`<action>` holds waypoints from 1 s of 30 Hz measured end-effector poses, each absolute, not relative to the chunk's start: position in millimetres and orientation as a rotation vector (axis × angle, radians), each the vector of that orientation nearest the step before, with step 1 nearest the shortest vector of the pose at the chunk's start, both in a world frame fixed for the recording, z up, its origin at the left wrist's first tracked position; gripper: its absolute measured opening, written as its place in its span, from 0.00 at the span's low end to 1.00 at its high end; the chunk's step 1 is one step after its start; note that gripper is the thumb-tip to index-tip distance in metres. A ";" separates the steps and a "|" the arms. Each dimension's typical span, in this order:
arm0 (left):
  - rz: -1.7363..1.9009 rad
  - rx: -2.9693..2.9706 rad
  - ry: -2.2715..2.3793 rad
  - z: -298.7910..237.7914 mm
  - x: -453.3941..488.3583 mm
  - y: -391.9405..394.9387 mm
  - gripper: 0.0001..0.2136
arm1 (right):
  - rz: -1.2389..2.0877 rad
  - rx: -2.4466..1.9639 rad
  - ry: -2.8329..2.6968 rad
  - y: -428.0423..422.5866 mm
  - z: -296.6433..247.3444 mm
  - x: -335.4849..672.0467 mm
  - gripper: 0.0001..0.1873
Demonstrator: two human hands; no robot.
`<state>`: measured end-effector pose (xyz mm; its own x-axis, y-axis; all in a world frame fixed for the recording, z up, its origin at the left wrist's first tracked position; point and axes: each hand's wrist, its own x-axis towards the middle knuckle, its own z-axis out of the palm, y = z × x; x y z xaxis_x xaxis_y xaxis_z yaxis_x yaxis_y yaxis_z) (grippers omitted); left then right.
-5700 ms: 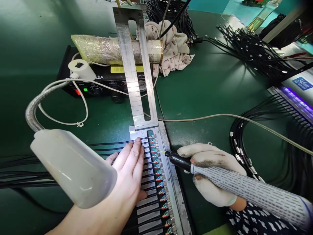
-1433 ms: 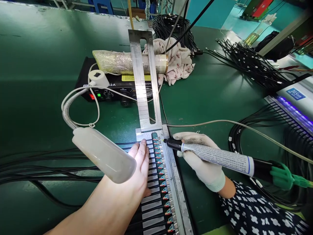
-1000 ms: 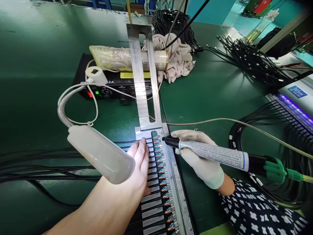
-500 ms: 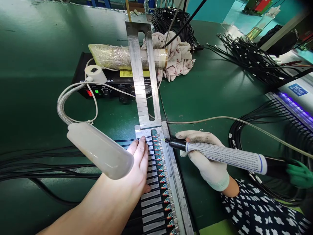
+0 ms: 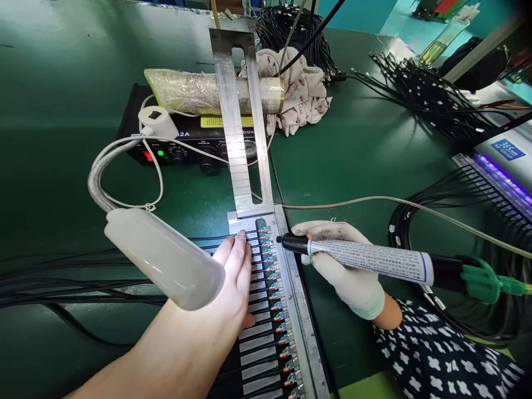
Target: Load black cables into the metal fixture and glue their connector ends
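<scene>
My left hand [image 5: 235, 271] lies flat with fingers stretched out, pressing on black cables laid across a slotted metal fixture [image 5: 286, 271]. A row of small connectors with coloured wires [image 5: 274, 295] sits along the fixture's right side. My right hand [image 5: 347, 277], in a white glove, grips a glue dispensing syringe [image 5: 366, 257] wrapped in printed white paper. The syringe lies nearly level, its black tip pointing left beside the upper connectors; whether it touches one cannot be made out. A green adapter [image 5: 480, 280] closes its rear end.
A white lamp [image 5: 164, 257] on a flexible neck hangs over my left wrist. Behind stand a metal frame [image 5: 233, 133], a black dispenser box [image 5: 178, 149], a wrapped roll [image 5: 187, 91] and a cloth [image 5: 301, 94]. Cable bundles [image 5: 419, 94] and a purple-lit unit [image 5: 502, 174] are at right.
My right hand and the syringe have shifted slightly left, and the green adapter shows more fully. My left hand keeps its place on the cables. The view has tilted a little.
</scene>
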<state>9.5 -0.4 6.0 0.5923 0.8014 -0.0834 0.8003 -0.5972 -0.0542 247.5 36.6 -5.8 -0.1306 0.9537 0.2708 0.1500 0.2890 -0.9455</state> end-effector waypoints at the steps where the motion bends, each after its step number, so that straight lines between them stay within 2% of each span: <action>1: 0.158 -2.791 -1.387 4.7 9.1 -0.6 0.31 | 0.986 -1.062 -1.532 36.6 -6.0 247.5 0.14; 7: 0.121 -2.741 -1.322 4.4 12.6 0.4 0.34 | 0.996 -1.064 -1.524 37.3 -7.4 247.8 0.13; 30: 0.183 -2.743 -1.270 5.7 9.6 1.0 0.37 | 1.016 -1.054 -1.537 26.0 -5.9 252.2 0.15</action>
